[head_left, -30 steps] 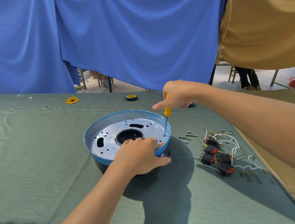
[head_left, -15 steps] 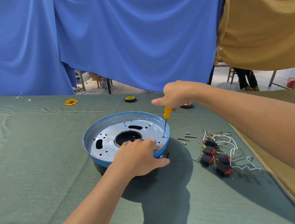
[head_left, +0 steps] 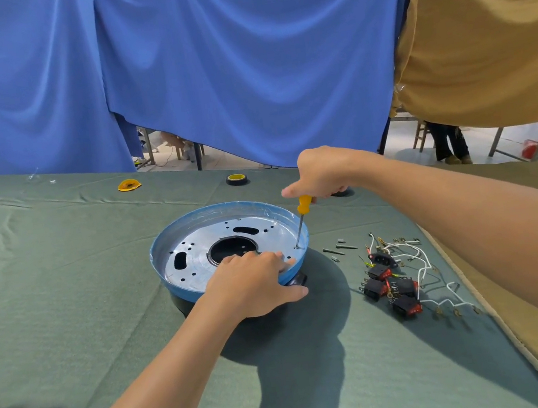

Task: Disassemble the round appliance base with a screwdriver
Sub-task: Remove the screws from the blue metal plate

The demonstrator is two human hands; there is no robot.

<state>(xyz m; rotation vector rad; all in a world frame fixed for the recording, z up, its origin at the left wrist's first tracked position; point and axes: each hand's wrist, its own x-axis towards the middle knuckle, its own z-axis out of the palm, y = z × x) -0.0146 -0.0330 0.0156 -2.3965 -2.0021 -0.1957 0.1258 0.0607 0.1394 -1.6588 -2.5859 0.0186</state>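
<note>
Near table's right edge: screws, wired switches beside our base; left hand clamps rim, right hand grips screwdriver; green cloth, blue drapes.

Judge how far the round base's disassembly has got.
Done: wired switches and loose screws lie beside the base. In hand: the right hand holds the screwdriver tip-down on the metal plate; the left hand grips the base. Left: the plate, still fitted.
</note>
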